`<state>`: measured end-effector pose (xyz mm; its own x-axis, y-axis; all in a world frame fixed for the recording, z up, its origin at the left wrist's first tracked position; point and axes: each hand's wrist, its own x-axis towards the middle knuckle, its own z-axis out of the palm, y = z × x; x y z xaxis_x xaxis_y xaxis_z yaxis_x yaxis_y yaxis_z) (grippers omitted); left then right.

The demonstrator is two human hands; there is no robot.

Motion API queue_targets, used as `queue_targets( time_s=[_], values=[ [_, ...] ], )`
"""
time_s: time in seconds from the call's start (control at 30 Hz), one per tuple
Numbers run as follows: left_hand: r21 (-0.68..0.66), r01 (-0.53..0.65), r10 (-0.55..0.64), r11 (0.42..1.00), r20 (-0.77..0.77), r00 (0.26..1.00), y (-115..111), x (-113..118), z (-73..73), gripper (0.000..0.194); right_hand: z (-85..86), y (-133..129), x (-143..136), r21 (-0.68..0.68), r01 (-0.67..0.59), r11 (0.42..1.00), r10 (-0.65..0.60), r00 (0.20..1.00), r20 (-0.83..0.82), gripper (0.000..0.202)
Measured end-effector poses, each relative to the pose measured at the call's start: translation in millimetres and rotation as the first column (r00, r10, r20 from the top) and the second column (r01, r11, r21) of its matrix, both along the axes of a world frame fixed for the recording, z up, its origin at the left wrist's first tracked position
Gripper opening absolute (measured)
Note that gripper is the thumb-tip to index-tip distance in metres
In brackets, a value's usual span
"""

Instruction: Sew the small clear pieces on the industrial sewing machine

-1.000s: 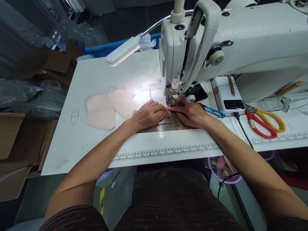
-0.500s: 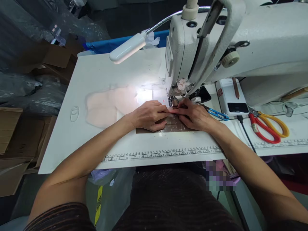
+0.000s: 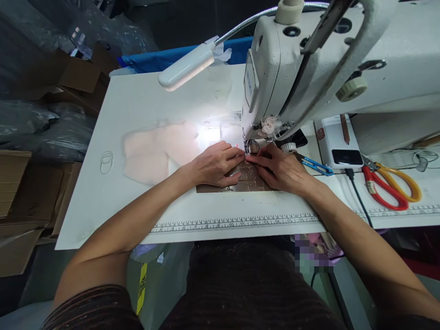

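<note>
My left hand (image 3: 220, 164) rests beside the needle area of a white sewing machine (image 3: 271, 68), fingers curled and tips pressed down by the presser foot (image 3: 252, 146). From the other side my right hand (image 3: 283, 168) meets it, forefinger and thumb closed at the same spot. A small pinkish bit shows at the fingertips; what they hold is mostly hidden. Beneath both hands lies a flat brown shiny sheet or plate (image 3: 252, 178). Sheer pale pink fabric pieces (image 3: 146, 156) are spread on the table left of my left hand.
A lit lamp (image 3: 187, 66) hangs over the white table (image 3: 103, 206). Right of the machine foot are blue thread snips (image 3: 316, 166), a white box-like device (image 3: 338, 142) with a cable, and red-and-yellow scissors (image 3: 392, 185). Metal rings (image 3: 106, 162) lie at left; a ruler strip (image 3: 230, 224) runs along the front.
The view has shifted slightly, so the machine and the tools at right appear further right. Both hands stay at the presser foot with only slight finger movement.
</note>
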<state>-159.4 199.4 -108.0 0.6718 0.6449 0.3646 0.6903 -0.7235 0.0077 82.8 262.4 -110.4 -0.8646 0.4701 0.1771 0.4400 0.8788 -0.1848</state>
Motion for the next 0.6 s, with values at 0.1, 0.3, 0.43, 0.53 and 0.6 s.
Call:
queue_targets(
  time_s=[0.1, 0.3, 0.43, 0.53, 0.6],
  values=[
    [-0.018, -0.023, 0.023, 1.000, -0.027, 0.999, 0.5, -1.2, 1.4, 0.039, -0.8, -1.1, -0.8, -0.022, 0.005, 1.000, -0.005, 1.000, -0.017, 0.042],
    [-0.054, -0.070, 0.064, 0.996, -0.104, 0.992, 2.9, -3.1, 6.9, 0.044, 7.3, 2.1, 3.0, -0.232, -0.019, 0.972, -0.025, 0.983, -0.184, 0.039],
    [-0.085, -0.104, 0.093, 0.991, -0.127, 0.988, 5.3, -4.3, 7.6, 0.048, 19.5, 11.1, 8.3, -0.403, -0.023, 0.915, -0.082, 0.967, -0.240, 0.035],
    [-0.106, -0.119, 0.104, 0.987, -0.138, 0.985, 6.3, -4.5, 8.0, 0.051, 22.1, 20.6, 8.7, -0.502, 0.015, 0.864, -0.146, 0.964, -0.221, 0.040],
    [-0.118, -0.130, 0.113, 0.985, -0.143, 0.983, 6.2, -4.2, 8.4, 0.052, 19.7, 26.3, 6.9, -0.542, 0.075, 0.837, -0.219, 0.954, -0.206, 0.045]
  ],
)
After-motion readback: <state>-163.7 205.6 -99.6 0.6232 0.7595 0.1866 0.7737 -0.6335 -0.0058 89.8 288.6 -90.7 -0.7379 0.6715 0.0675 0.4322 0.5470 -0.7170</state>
